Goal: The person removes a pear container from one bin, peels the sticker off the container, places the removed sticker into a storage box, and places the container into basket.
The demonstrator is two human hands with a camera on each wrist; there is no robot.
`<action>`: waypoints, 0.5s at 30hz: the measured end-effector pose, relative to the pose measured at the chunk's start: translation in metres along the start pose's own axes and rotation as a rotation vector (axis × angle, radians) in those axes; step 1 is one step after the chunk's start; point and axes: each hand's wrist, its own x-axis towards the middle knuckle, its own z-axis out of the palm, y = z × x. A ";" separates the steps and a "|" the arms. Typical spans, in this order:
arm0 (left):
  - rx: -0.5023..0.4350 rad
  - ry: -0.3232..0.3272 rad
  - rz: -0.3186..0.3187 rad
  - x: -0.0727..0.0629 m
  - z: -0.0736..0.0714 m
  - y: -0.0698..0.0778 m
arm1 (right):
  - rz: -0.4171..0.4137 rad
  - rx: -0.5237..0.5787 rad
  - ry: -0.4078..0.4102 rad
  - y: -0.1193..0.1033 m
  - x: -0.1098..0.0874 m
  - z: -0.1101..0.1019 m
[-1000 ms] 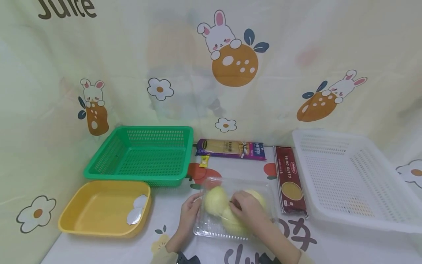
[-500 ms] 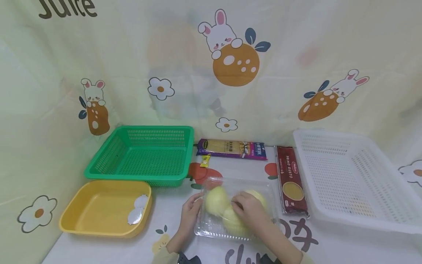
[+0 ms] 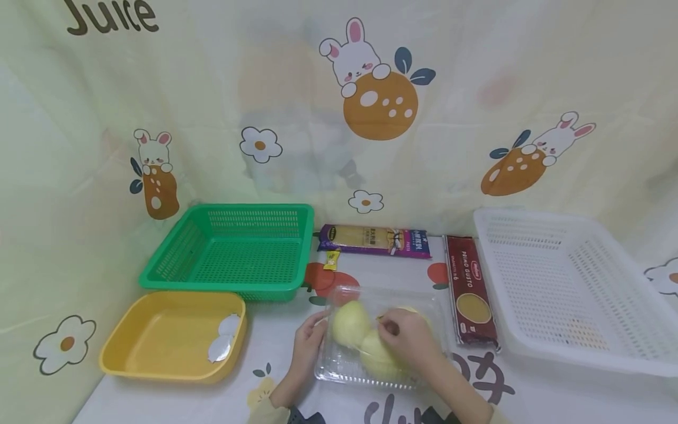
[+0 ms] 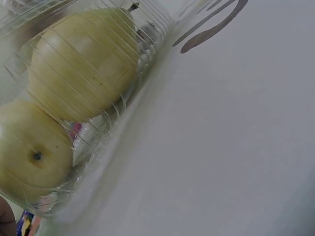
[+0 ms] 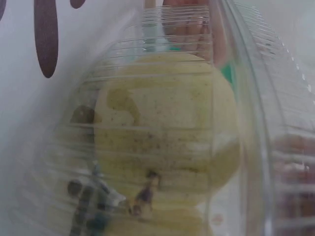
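Note:
A clear plastic clamshell box (image 3: 344, 370) lies on the table in front of me with three yellow pears inside, one at its left (image 3: 351, 323) and one nearer me (image 3: 377, 354). My left hand (image 3: 309, 341) holds the box's left edge, thumb on the rim. My right hand (image 3: 408, 340) lies on top of the lid with its fingers curled onto it, covering the third pear. The left wrist view shows two pears (image 4: 83, 59) through the ribbed wall. The right wrist view shows one speckled pear (image 5: 167, 123) up close.
A green basket (image 3: 217, 287) stands at back left, with a yellow tray (image 3: 159, 372) holding white foil scraps (image 3: 222, 341) in front of it. A purple noodle pack (image 3: 373, 240), a small candy (image 3: 331, 259) and a red spaghetti pack (image 3: 468, 291) lie behind the box. A white basket (image 3: 572, 354) is at right.
My right hand has shifted slightly back across the lid. The box and my left hand stay where they were.

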 end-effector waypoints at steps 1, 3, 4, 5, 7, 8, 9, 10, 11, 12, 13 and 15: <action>0.001 0.001 0.000 0.000 0.000 0.000 | 0.003 -0.005 -0.001 0.000 0.000 -0.001; 0.000 0.005 0.003 0.000 0.000 0.001 | 0.006 -0.019 0.003 0.000 -0.001 -0.002; 0.001 0.006 0.003 -0.001 0.001 0.001 | 0.003 -0.024 0.006 0.000 -0.001 -0.003; -0.003 0.007 0.005 -0.001 0.001 0.002 | 0.001 -0.030 0.011 0.001 -0.001 -0.004; -0.006 0.006 -0.001 -0.001 0.001 0.002 | -0.014 -0.041 0.027 0.001 -0.002 -0.006; -0.006 0.005 -0.002 -0.001 0.001 0.002 | -0.021 -0.044 0.034 0.001 -0.002 -0.006; -0.005 0.004 -0.003 -0.001 0.001 0.002 | -0.020 -0.048 0.034 0.002 -0.003 -0.006; -0.006 0.003 -0.003 -0.001 0.000 0.001 | -0.014 -0.049 0.031 0.002 -0.003 -0.007; -0.008 0.000 0.002 -0.001 0.001 0.001 | 0.002 -0.042 0.024 0.003 -0.003 -0.007; -0.012 -0.001 0.003 0.000 0.000 -0.001 | 0.024 -0.033 0.013 0.004 -0.003 -0.008; -0.015 0.000 0.005 0.001 0.000 -0.004 | 0.053 -0.015 0.000 0.004 -0.004 -0.008; -0.027 0.003 0.005 0.004 -0.001 -0.011 | 0.116 0.023 -0.027 0.005 -0.004 -0.010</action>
